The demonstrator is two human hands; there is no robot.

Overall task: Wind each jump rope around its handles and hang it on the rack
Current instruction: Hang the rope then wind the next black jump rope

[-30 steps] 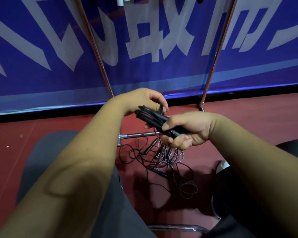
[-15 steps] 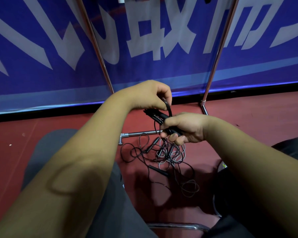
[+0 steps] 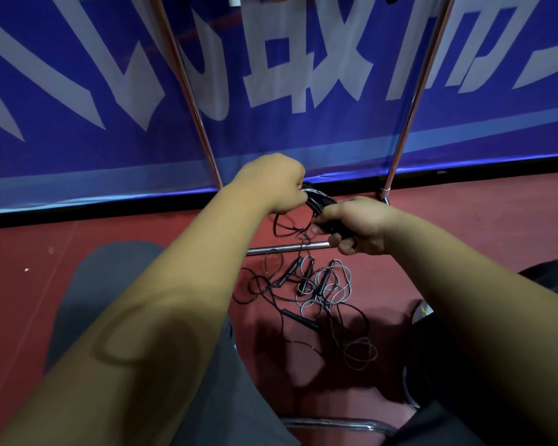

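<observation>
My left hand [image 3: 273, 183] has swung over since the last half second, laying another turn. It seems to pinch the light, limp cord [image 3: 281, 225]. My right hand [image 3: 355, 225] clamps the stiff handles [image 3: 322, 201], the sure hold. Other ropes [image 3: 319, 284] lie tangled on the floor [image 3: 126, 230] beside the rack [image 3: 287, 248].

Rack uprights [image 3: 187, 85]: tops cut off by the upper edge.
Handles [image 3: 331, 201]: largely covered by the right hand [image 3: 358, 226].
Left hand [image 3: 271, 185]: fingertips hidden behind its knuckles, where the cord [image 3: 311, 193] enters.
Floor ropes [image 3: 316, 291]: tangled; count indeterminable.

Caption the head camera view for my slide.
Right hand grips black handles, left hand pinches the rope at them; more ropes lie tangled below.
</observation>
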